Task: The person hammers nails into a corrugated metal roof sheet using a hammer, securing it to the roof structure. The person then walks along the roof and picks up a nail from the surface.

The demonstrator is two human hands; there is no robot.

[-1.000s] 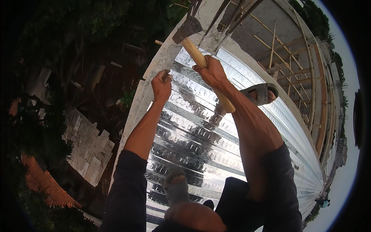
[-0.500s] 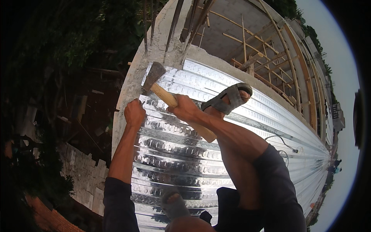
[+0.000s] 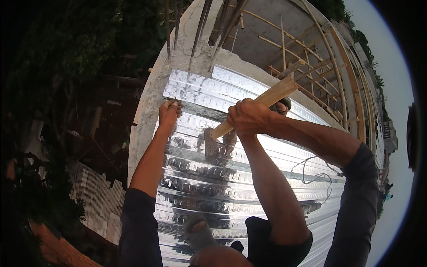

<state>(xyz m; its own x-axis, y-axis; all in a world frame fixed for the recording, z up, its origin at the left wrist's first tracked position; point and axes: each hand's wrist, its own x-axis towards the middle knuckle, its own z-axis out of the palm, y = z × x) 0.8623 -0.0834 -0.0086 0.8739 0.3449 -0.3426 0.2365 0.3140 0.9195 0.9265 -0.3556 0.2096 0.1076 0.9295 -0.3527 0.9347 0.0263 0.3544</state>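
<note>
My left hand point(image 3: 169, 114) is closed in a pinch on a thin dark nail point(image 3: 175, 99), at the end of the shiny ribbed metal decking point(image 3: 200, 178) beside the concrete edge. Wrapped round the wooden handle of a hammer point(image 3: 278, 92) is my right hand point(image 3: 249, 116). The hammer's dark metal head point(image 3: 210, 144) points down and toward me, low over the decking and right of my left hand. Whether the head touches the sheet I cannot tell. My bent leg and sandalled foot lie behind and under my right forearm.
Bare rebar point(image 3: 202, 33) rises from the concrete beam point(image 3: 147, 107) ahead. On the left the ground drops away to dark foliage and corrugated roofing point(image 3: 95, 196). Timber and bamboo framing point(image 3: 311, 62) stands at the far right. A cable point(image 3: 330, 189) and a grey tool point(image 3: 311, 207) lie on the decking.
The hammer has swung from near the left hand, its head now lower and to the right, its handle pointing up right. My left hand has shifted slightly right and up.
</note>
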